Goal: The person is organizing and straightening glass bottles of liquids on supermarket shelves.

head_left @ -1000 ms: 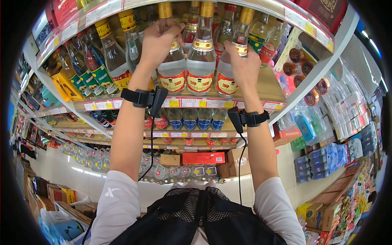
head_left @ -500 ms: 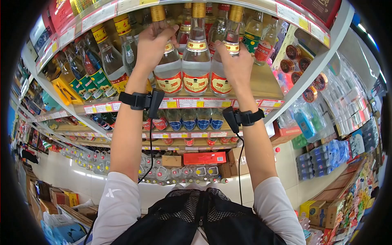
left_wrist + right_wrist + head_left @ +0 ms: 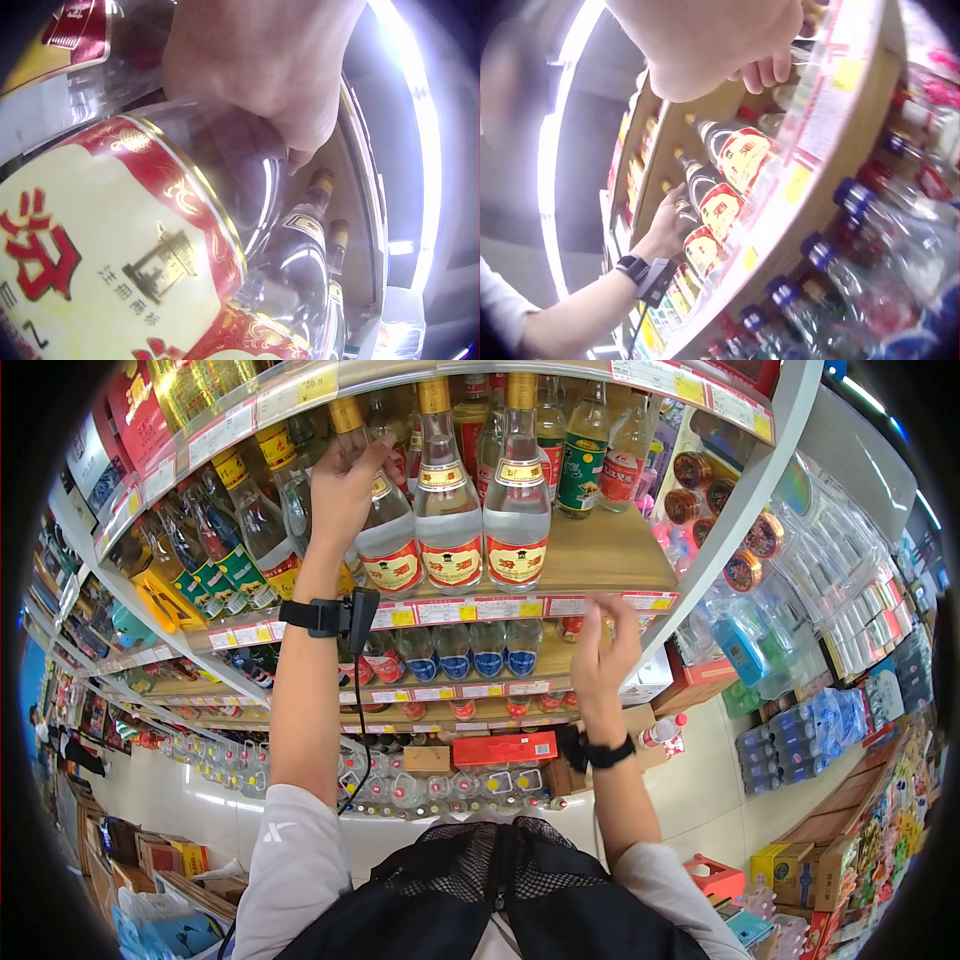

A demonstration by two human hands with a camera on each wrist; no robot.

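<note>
Three clear liquor bottles with gold caps and red-and-cream labels stand side by side at the shelf's front: a left bottle point(image 3: 390, 550), a middle bottle point(image 3: 450, 550) and a right bottle point(image 3: 517, 550). My left hand point(image 3: 343, 498) grips the left bottle around its neck and shoulder, its fingers partly hidden behind the glass. Close up in the left wrist view, that bottle's label point(image 3: 112, 240) sits below the hand point(image 3: 262, 67). My right hand point(image 3: 607, 655) holds nothing; it is held in front of the shelf edge, fingers loosely extended, to the right of and below the bottles.
Green-label point(image 3: 582, 465) and red-label bottles point(image 3: 622, 475) stand farther back on the wooden shelf point(image 3: 610, 555). A white upright post point(image 3: 735, 530) bounds its right end. Blue-label bottles point(image 3: 487, 650) fill the shelf below. Price tags line the shelf edge point(image 3: 480, 610).
My right hand has let go of the right bottle and drawn back, down toward me. My left hand keeps its grip on the left bottle. The head view has shifted slightly.
</note>
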